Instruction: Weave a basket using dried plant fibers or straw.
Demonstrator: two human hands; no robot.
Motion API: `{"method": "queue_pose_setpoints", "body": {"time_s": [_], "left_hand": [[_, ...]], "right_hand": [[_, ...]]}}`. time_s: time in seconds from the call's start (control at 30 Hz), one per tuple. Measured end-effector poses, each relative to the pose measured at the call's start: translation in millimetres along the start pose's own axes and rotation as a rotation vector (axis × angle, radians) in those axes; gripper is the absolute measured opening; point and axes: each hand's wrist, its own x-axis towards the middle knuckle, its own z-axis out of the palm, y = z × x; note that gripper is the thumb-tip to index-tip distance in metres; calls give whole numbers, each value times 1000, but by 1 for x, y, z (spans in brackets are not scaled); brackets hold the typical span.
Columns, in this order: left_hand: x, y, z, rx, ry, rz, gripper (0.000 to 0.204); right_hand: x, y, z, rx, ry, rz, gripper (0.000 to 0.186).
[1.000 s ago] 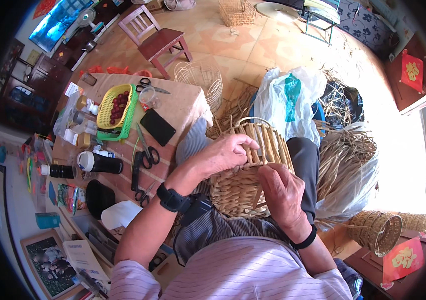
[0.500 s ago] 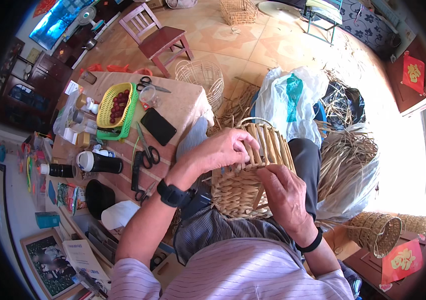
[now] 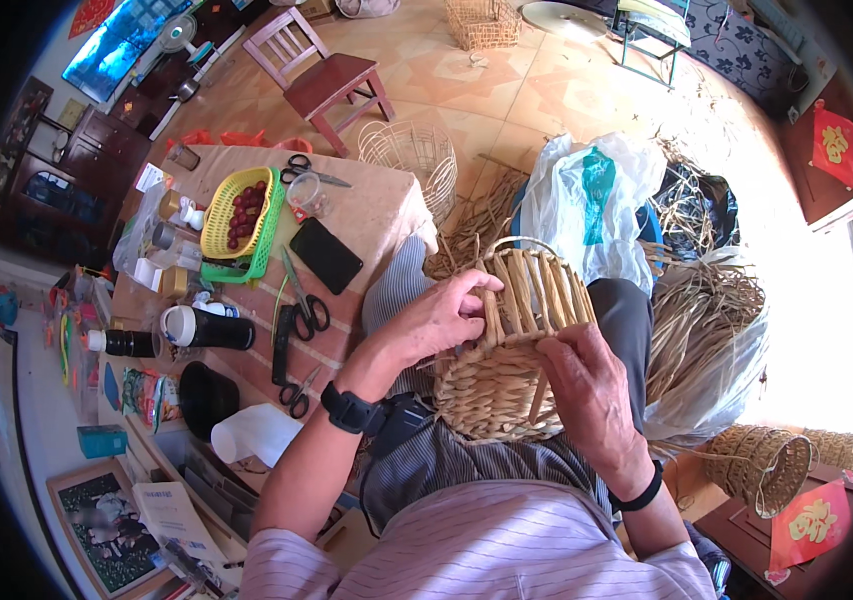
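Note:
A half-woven straw basket [image 3: 502, 388] rests on my lap, its lower part a thick braided weave and its upper part bare upright stakes under a rim hoop. My left hand [image 3: 444, 318] is closed at the basket's left side, fingers curled against a stake near the top edge of the weave. With thumb and forefinger, my right hand [image 3: 592, 390] pinches a straw strand at the right end of the woven edge. A loose straw end [image 3: 539, 396] hangs over the weave beside the right fingers. The fingertips of the right hand are partly hidden.
On the table [image 3: 387, 200] to the left lie a phone [image 3: 327, 255], scissors [image 3: 309, 312] and a yellow basket of red fruit [image 3: 237, 215]. Dry straw in a plastic bag [image 3: 707, 340] stands at right, near woven cylinders [image 3: 757, 468]. A wooden chair [image 3: 332, 85] is farther off.
My left hand has drawn back slightly left and its fingers sit more on the outer stake. My right hand stays at the woven edge. The whole view has shifted a little.

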Motion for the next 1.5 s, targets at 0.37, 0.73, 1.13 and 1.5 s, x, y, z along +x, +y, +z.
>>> {"method": "queue_pose_setpoints", "body": {"time_s": [0.37, 0.73, 1.13, 1.5], "left_hand": [[7, -22, -9, -509, -237, -98, 32], [8, -17, -3, -528, -253, -91, 41], [5, -3, -5, -368, -224, -98, 40], [-41, -38, -25, 847, 857, 308, 6]], "right_hand": [[10, 5, 1, 18, 50, -101, 31], [6, 2, -12, -31, 7, -7, 31], [19, -2, -1, -55, -37, -107, 26], [-3, 2, 6, 160, 62, 16, 26]]}}
